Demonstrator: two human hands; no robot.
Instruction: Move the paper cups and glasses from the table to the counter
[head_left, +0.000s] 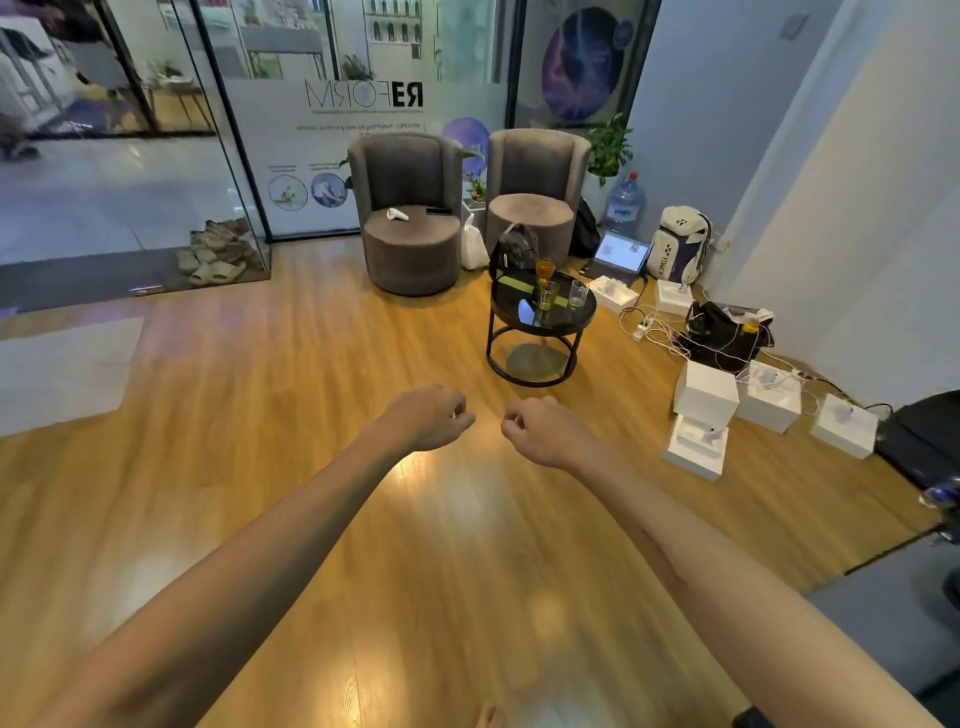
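We hold left hand and right hand forward, fingers curled, gripping nothing. Glasses near round table far edge; wood floor.

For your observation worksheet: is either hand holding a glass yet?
No: the left hand and right hand hold nothing, far from the table.
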